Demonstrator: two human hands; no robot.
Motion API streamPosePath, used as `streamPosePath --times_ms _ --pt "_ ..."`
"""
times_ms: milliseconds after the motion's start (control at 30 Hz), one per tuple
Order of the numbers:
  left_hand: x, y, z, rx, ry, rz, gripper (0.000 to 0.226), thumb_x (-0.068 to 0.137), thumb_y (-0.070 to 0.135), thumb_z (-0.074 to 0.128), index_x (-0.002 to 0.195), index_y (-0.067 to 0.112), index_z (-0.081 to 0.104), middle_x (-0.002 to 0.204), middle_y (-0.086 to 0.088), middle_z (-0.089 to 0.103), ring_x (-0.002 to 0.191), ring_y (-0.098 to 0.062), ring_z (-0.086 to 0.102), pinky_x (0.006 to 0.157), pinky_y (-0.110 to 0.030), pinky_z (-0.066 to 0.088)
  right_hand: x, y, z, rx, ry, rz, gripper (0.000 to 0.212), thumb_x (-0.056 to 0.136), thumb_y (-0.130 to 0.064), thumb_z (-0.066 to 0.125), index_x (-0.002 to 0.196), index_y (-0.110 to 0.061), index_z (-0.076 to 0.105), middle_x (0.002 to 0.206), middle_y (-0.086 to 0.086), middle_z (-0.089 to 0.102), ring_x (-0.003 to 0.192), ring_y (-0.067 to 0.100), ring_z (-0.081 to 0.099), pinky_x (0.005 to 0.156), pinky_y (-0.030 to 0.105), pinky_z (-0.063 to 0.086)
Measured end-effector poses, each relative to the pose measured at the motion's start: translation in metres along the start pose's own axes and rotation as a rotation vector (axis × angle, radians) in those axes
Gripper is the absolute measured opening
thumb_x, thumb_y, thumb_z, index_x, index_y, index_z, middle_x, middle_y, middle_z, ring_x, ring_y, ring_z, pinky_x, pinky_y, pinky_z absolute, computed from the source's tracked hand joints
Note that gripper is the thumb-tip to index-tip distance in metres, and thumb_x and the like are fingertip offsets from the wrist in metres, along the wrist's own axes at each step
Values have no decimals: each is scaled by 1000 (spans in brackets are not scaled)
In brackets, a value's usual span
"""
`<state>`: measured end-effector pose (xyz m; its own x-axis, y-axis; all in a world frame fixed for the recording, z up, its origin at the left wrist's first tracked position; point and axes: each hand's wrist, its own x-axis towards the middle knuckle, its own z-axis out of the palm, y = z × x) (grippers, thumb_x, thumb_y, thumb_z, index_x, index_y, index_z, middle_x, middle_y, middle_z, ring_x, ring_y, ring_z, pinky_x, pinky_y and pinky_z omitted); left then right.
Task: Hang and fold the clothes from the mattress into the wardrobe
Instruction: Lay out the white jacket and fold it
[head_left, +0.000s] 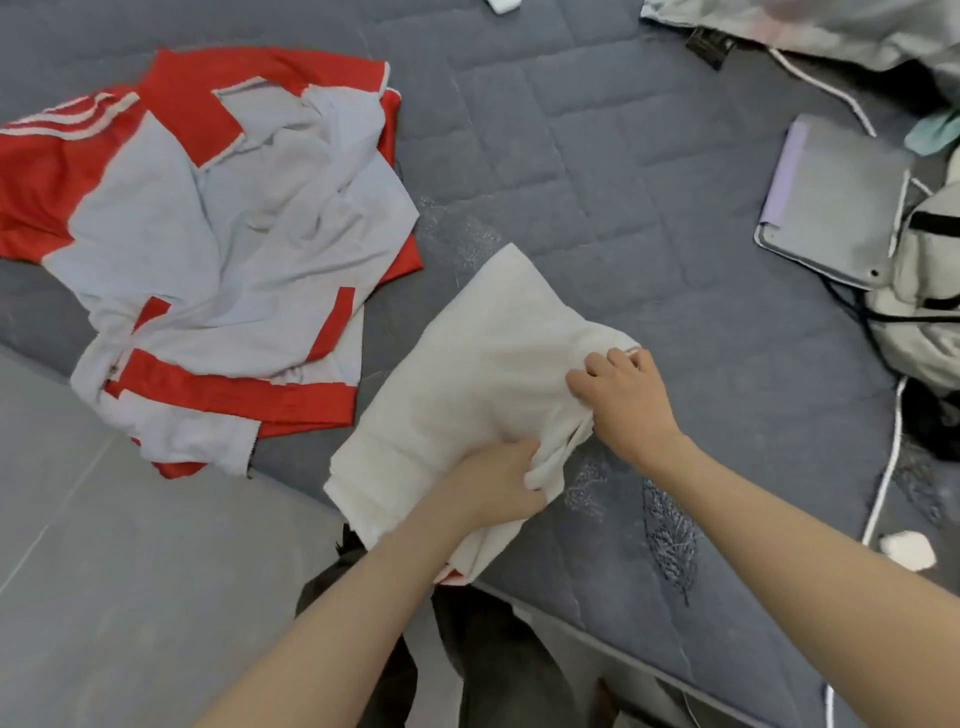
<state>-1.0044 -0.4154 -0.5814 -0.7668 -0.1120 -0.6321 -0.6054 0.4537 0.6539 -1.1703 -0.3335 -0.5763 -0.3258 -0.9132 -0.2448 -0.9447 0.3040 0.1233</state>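
Two hands work on one white garment (467, 374) in the head view, the only view there is. The garment lies folded at the near edge of the mattress (623, 156), and its lower end hangs a little over that edge toward the person.

The left hand (498, 483) grips a bunch of loose cloth at the garment's near right corner, fingers curled round it, probably to gather the stray part before it is tucked in. The right hand (623, 400) sits on the garment's right edge with its fingers bent over the fold. It appears to pinch the cloth there, which would keep the layers from sliding. Holding both ends of that side looks like the fold being tidied, not a lift.

A red and grey jacket (208, 234) lies crumpled and unfolded further left along the same near edge, just beside the white garment, so I judge it is waiting its turn. A grey tablet case (831, 202) and a pale bag (924, 291) sit toward the mattress's right side, well apart from the hands. The wardrobe is not in view.
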Motion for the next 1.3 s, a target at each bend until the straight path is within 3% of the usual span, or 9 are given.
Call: streamPosePath --times_ms 200,333,433,567,767,900,1000,1133,1300 --pt "-12 0 18 227 94 94 33 93 40 51 114 16 55 112 1 58 103 -20 56 81 -30 42 -13 -3 24 51 -250 198 12 87 -5 48 95 -14 52 104 6 50 97 27 42 71 32 19" --pt "-21 -12 -2 371 729 335 20 83 9 52 96 7 67 99 -8 63 87 -27 58 70 -35 47 -7 -26 11 348 166 440 25 73 12 48 88 -7 56 100 12 55 89 31 44 67 35 26" --pt "-13 -27 -18 458 885 203 40 86 13 46 122 7 61 129 -10 58 112 -27 54 96 -39 40 6 -48 5 561 242 407 41 89 -4 47 127 -18 56 145 13 39 119 33 36 96 43 34" --pt "6 -52 -26 555 721 86 53 97 19 36 149 13 33 158 -6 22 146 -31 18 116 -53 19 9 -69 34 683 -34 400 49 102 -47 22 149 -50 10 162 -8 -9 148 24 -11 115 58 -7" --pt "27 -88 -3 591 535 171 54 99 29 29 151 17 27 160 -6 8 148 -31 0 119 -52 2 0 -81 87 598 -49 473 57 97 -59 20 146 -53 -7 158 -11 -26 143 19 -32 111 62 -11" --pt "22 -84 -11 475 619 239 55 95 14 36 150 15 31 159 -5 15 148 -27 10 118 -47 9 0 -88 85 646 -6 567 54 97 -60 19 145 -57 -5 158 -8 -27 143 22 -31 114 61 -9" --pt "15 -79 -38 163 768 291 54 94 9 43 147 12 35 157 -2 22 140 -15 29 107 -26 21 -9 -99 78 855 58 750 54 97 -59 28 142 -63 -2 157 -9 -28 143 30 -30 117 57 -1" --pt "28 -77 -78 -30 639 22 76 89 56 50 152 23 23 156 4 28 139 -22 31 111 -35 19 -12 -119 63 1177 83 1111 62 92 -62 42 136 -71 -1 159 -3 -20 145 37 -5 116 50 6" --pt "44 -96 -95 -425 391 -256 101 49 85 67 135 40 40 127 19 56 117 -12 55 102 -41 45 -9 -132 55 1219 108 1212 84 86 -61 55 145 -57 -4 138 15 32 126 41 36 108 48 28"
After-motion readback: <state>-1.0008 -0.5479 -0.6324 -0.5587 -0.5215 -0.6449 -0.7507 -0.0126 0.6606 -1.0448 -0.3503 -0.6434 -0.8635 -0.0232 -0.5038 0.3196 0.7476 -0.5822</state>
